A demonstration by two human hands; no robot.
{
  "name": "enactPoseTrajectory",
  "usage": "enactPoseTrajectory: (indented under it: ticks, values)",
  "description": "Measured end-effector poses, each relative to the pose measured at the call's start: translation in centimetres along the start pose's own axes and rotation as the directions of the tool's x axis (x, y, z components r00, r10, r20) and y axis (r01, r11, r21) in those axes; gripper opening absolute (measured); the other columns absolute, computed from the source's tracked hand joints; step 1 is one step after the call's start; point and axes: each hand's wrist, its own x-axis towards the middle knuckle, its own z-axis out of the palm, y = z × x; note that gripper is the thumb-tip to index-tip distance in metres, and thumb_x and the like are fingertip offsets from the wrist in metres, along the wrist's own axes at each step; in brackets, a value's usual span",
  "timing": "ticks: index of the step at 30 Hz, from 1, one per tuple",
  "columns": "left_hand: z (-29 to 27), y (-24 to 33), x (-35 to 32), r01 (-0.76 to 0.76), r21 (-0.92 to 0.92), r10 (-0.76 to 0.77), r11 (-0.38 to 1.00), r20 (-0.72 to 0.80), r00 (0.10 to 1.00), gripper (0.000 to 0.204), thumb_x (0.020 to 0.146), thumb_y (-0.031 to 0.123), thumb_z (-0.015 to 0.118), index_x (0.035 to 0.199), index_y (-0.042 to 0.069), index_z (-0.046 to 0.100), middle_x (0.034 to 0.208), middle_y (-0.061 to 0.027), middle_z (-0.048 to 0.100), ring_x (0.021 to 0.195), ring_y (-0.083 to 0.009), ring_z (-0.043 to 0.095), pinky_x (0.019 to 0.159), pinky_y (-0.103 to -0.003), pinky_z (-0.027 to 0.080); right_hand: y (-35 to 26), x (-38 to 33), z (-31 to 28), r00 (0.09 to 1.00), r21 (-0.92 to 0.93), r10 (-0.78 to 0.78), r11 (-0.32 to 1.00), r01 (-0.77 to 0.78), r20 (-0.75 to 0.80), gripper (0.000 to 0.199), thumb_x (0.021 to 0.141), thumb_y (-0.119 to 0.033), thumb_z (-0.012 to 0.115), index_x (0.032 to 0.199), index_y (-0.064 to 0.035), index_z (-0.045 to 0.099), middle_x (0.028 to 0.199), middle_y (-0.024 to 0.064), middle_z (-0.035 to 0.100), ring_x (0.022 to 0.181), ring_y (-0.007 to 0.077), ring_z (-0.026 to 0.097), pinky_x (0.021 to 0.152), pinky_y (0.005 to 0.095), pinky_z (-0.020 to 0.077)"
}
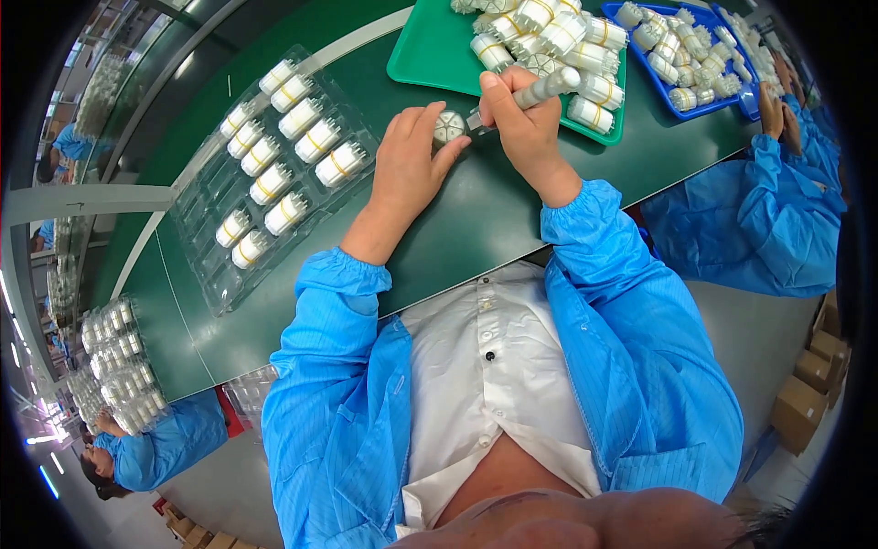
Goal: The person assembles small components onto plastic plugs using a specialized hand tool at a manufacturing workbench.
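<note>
Cylinder (449, 126), white and stubby, sits in the fingers of the left hand (405, 165) over the green table (462, 220), its round end face with spoke-like ribs turned up toward the head camera. Its long axis therefore runs roughly along the line of sight, close to upright; how far it leans, and whether its base meets the table, I cannot tell. Thumb and fingers close narrowly around its side, the thumb at the lower right and the fingers along the upper left. The right hand (526, 128) is wrapped around a pale-handled tool (549, 87), thumb along the top, with the handle slanting up and away to the right and the metal end pointing left at the cylinder. That end stands just beside the round face, on its right; contact is too fine to make out. So the cylinder lies left of the right hand, and the left hand is the nearer one. Leftward, a clear moulded tray (208, 261) carries yellow-banded cylinders (317, 140) lying on their sides in its pockets. Beyond the right hand, a green tray (416, 55) bears a loose heap of similar pieces (558, 37), with a blue tray (709, 108) of more past it, near a co-worker's blue sleeve (768, 174).
</note>
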Motion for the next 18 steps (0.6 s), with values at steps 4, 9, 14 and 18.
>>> enactPoseTrajectory:
  ticks: [4, 9, 14, 18]
  values:
    - [0.9, 0.0, -0.3, 0.08, -0.182, -0.064, 0.98, 0.092, 0.994, 0.051, 0.075, 0.018, 0.083, 0.118, 0.004, 0.06, 0.11, -0.0148, 0.063, 0.101, -0.0347, 0.061, 0.086, -0.042, 0.052, 0.1, 0.0, -0.4, 1.0, -0.027, -0.007, 1.0, 0.007, -0.015, 0.037, 0.096, -0.018, 0.066, 0.065, -0.0047, 0.05, 0.055, -0.0016, 0.05, 0.054, 0.0055, 0.047, 0.047, 0.026, 0.0346]
    - [1.2, 0.0, 0.1, 0.04, -0.178, -0.03, 0.983, 0.056, 0.998, 0.049, 0.072, 0.014, 0.082, 0.116, 0.004, 0.061, 0.109, -0.0143, 0.063, 0.101, -0.0343, 0.061, 0.085, -0.042, 0.052, 1.0, 0.2, -0.7, 0.998, -0.126, -0.028, 0.991, 0.035, 0.055, 0.035, 0.099, -0.016, 0.061, 0.067, -0.0062, 0.051, 0.059, -0.0008, 0.053, 0.054, 0.0053, 0.048, 0.049, 0.0244, 0.0357]
    - [1.2, 0.2, 0.1, 0.063, -0.171, -0.052, 0.983, 0.066, 0.996, 0.049, 0.072, 0.015, 0.083, 0.114, 0.004, 0.061, 0.108, -0.0142, 0.063, 0.101, -0.0337, 0.061, 0.085, -0.042, 0.052, 0.7, 0.1, 0.0, 0.999, -0.129, -0.002, 0.992, 0.009, 0.052, 0.037, 0.099, -0.018, 0.063, 0.067, -0.0059, 0.05, 0.057, -0.0019, 0.051, 0.054, 0.0043, 0.046, 0.048, 0.0244, 0.0349]
    - [1.4, 0.5, -0.2, 0.114, -0.17, -0.109, 0.979, 0.041, 0.993, 0.048, 0.072, 0.015, 0.083, 0.113, 0.004, 0.061, 0.107, -0.0135, 0.063, 0.1, -0.0332, 0.062, 0.084, -0.042, 0.052, 0.5, -0.1, 0.2, 0.995, -0.274, -0.053, 0.959, 0.075, 0.088, 0.037, 0.098, -0.019, 0.063, 0.066, -0.0064, 0.05, 0.057, -0.0022, 0.051, 0.054, 0.0045, 0.045, 0.048, 0.0252, 0.034]
